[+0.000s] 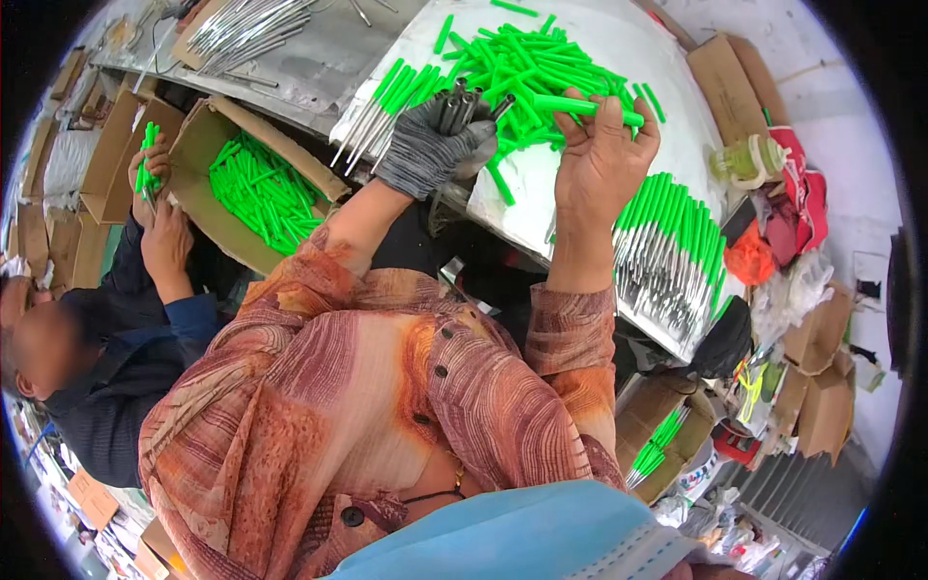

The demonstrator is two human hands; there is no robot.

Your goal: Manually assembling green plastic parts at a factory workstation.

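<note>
From my distant seat, I take the heap of loose green sleeves (532, 72) as my landmark. It lies on the white tabletop (522, 188). My left hand (435, 145), in a grey glove, is just at the near-left edge of this heap, curled firmly around a bundle of dark metal rods (456, 104). Their ends look hollow and stick out above the fingers; their lower parts are hidden by the glove. My right hand (604, 159), which is bare, is in front of the heap's near-right side. It pinches one green sleeve (588, 106) between the thumb and the fingers, lying crosswise and apart from the rods.

I judge that the step in hand is fitting sleeves onto rods, because a dense row of sleeved rods (667, 232) lies to the near right of the heap, and a smaller group (391, 92) lies at its left. Whether a rod is inside the pinched sleeve, I cannot tell.

For the next move, I think I would need to turn the sleeve so that its mouth faces one rod end, hold the bundle steady, and push straight. The ends are crowded, so the sleeve could catch a neighbour.
</note>
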